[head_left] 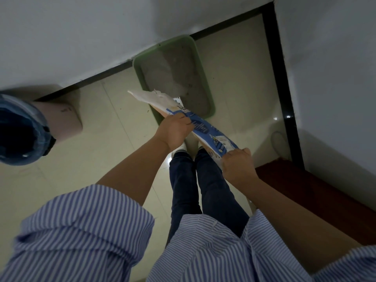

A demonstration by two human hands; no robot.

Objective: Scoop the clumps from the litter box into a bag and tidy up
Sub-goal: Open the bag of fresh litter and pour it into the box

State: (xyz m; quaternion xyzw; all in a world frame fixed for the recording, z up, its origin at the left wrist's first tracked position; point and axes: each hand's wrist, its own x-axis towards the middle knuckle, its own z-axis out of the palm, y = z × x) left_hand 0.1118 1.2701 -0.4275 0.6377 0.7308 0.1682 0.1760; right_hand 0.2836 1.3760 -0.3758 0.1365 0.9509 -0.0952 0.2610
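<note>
Well, notes from where I stand:

Hidden/unclear: L fingers mostly tucked under the bag, only knuckles and fingertips show; R fingers wrap the bag's near end, tips out of sight. Print on the bag too blurred to read. Can't tell if anything is pouring from the torn mouth. Feet mostly covered by the bag and hands; pale shoe tips just show. Room is dim, edges stretched by the wide lens.

Left hand (176, 130): curled tight round the middle of the bag, holding it from the side.

Right hand (238, 164): gripping the bag's near, lower end, fingers closed on it.

Bag (205, 131): blue and white printed, long and flattish, held slanting btwn both hands; torn white mouth (154, 97) points away from the person, over the near-left corner of the litter box.

Litter box (211, 106): green plastic tray on the floor, far edge against the wall base; grey litter (179, 76) inside, surface uneven w/ paler patches.

Bin (22, 131): at left, blue liner folded over the rim, dark inside, cut off by the frame edge.

Pinkish box (67, 119): just behind the bin, against the wall.

Floor (101, 149): pale glossy tiles, small dark specks near the tray.

Walls: white, w/ black skirting (280, 88) meeting in a corner at upper right.

Red-brown furniture (317, 190): at right, partly cut off.

Person: striped blue-white shirt (81, 237), sleeves rolled, dark trousers (203, 190), standing.
</note>
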